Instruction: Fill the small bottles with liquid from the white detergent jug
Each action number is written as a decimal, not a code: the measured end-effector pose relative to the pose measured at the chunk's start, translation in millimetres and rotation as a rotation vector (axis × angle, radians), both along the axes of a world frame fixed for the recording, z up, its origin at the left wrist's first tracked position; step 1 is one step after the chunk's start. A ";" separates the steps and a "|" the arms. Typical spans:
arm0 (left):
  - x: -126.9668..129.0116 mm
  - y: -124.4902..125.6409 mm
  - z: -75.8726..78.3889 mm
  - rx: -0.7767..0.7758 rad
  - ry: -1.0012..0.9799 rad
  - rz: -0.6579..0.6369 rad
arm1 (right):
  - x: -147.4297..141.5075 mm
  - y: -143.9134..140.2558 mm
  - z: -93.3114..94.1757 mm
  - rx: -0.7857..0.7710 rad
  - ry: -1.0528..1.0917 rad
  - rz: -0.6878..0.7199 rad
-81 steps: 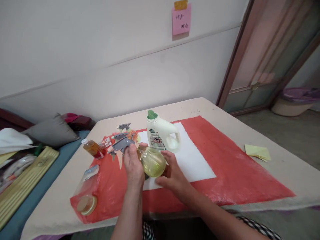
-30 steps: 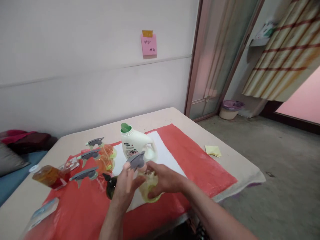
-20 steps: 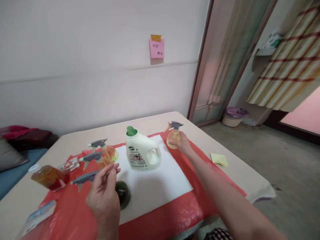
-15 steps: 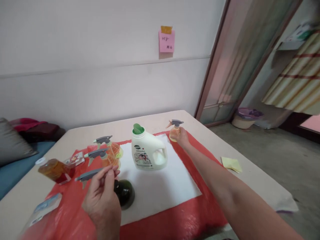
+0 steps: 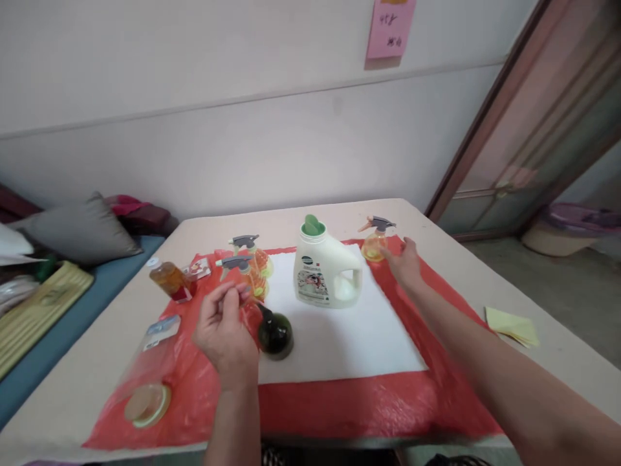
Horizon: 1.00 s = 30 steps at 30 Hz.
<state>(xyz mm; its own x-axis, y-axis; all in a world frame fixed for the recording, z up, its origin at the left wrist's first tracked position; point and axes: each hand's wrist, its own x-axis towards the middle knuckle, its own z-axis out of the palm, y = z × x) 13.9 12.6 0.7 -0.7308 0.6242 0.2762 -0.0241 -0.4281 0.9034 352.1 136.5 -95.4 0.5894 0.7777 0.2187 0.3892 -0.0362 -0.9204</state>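
My right hand (image 5: 405, 262) is stretched out over the far right corner of the red sheet (image 5: 369, 408), fingers apart and holding nothing. It hovers just right of a small yellow spray bottle (image 5: 374, 243) with a grey trigger that stands upright. My left hand (image 5: 226, 327) hangs above the sheet's left part with fingers curled and thumb against them; I see nothing in it. It is closest to a dark green round bottle (image 5: 275, 334) and two orange spray bottles (image 5: 252, 268). A white detergent jug (image 5: 326, 275) with a green cap stands on the white sheet (image 5: 339, 336).
An amber bottle (image 5: 167, 279) lies at the left of the red sheet beside small packets. A clear bag with a round lid (image 5: 146, 404) sits near the front left corner. Yellow sticky notes (image 5: 512, 323) lie at the table's right. A grey cushion (image 5: 77, 230) and bedding are to the left.
My right hand carried the yellow spray bottle from in front of me to the far right of the sheet, set it down and let go. My left hand stayed near the orange bottles.
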 end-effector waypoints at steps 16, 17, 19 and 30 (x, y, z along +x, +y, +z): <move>-15.9 -17.4 -22.6 -0.591 0.936 -0.379 | -169.8 -157.4 9.1 -0.214 0.505 0.573; -14.7 -16.9 -24.9 -0.609 1.001 -0.380 | -170.7 -159.0 3.3 -0.257 0.553 0.578; -13.9 -14.4 -26.6 -0.615 1.037 -0.356 | -170.6 -162.1 -5.1 -0.331 0.644 0.585; -10.2 -10.2 -13.4 -0.253 0.470 -0.713 | -153.9 -167.3 19.0 -0.521 1.415 0.902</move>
<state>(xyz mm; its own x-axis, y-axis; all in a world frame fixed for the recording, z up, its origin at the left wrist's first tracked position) 3.7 2.4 -12.8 0.0089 0.9703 0.2419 0.1879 -0.2392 0.9526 198.2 -30.8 -76.4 -0.5265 0.7554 -0.3901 -0.5655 -0.6538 -0.5027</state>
